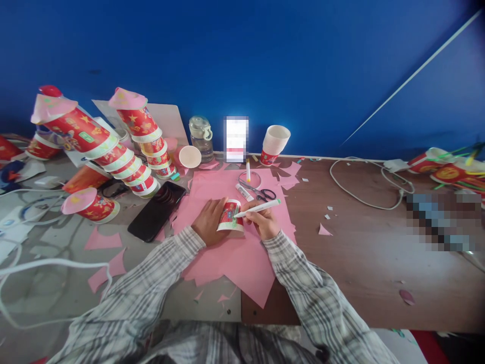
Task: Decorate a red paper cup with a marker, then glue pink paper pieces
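My left hand is closed around the left side of a red printed paper cup, which lies on its side over pink paper. In my right hand is a white marker with a green end, its tip at the cup's printed side. Just beyond my hands lie black-handled scissors and a white glue stick. A white and orange marker stands behind them.
Towers of stacked red cups with pink cone tops stand at the left, near a black phone. Stacked white cups, a water bottle and a lit screen stand by the blue wall. A white cable lies at right.
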`<action>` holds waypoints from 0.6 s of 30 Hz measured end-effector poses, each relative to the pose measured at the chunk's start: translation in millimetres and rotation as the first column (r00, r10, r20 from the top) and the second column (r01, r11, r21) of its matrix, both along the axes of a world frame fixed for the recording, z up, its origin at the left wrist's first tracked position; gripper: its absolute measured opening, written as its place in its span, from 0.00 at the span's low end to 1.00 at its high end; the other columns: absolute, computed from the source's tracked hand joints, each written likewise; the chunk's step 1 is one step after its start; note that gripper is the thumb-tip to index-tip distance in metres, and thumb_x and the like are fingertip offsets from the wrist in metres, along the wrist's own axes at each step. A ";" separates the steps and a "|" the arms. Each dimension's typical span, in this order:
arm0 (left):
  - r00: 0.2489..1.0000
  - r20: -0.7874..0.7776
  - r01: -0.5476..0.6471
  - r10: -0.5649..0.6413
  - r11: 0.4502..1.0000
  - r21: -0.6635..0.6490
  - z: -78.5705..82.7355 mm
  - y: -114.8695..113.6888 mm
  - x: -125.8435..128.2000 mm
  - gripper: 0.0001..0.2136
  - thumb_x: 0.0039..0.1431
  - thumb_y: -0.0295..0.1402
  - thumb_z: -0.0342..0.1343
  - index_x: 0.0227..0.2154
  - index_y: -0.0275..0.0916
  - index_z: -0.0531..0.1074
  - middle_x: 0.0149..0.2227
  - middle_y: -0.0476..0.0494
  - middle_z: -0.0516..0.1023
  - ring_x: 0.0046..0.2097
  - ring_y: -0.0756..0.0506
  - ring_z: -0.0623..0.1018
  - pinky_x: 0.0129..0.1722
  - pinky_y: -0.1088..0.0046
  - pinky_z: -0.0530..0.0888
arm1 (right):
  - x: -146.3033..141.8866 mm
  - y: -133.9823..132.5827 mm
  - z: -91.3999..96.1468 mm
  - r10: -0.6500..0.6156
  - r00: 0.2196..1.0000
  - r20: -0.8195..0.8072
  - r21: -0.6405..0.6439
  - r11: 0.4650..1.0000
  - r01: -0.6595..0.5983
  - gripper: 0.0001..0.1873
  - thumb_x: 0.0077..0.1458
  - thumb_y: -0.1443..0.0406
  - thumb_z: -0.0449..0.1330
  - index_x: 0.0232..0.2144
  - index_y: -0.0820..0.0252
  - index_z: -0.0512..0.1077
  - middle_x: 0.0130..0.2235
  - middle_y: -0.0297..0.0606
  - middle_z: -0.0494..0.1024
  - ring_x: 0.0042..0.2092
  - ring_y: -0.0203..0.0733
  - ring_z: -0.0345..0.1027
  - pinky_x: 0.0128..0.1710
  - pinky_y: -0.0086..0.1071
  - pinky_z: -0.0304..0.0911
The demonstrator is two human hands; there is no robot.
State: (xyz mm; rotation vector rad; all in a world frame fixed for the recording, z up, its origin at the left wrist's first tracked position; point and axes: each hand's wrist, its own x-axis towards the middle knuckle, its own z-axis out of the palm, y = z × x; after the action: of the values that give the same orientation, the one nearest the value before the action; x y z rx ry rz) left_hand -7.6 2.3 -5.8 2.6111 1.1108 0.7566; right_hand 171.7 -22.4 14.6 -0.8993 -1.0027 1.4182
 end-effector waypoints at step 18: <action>1.000 -0.005 -0.003 0.003 1.000 0.001 -1.0 0.3 0.2 0.34 0.48 0.45 0.51 0.54 0.31 0.48 0.47 0.31 0.65 0.45 0.38 0.66 0.49 0.54 0.63 | 2.0 -1.0 -0.6 0.040 0.999 0.017 -0.020 0.999 -0.040 0.08 0.37 0.64 0.59 0.23 0.63 0.72 0.17 0.31 0.68 0.20 0.32 0.58 0.21 0.27 0.53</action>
State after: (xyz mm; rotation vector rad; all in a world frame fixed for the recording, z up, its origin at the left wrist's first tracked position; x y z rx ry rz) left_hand -7.3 2.6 -6.7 2.6138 1.1164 0.7519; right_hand 173.7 -23.3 14.0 -0.9121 -1.0263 1.4588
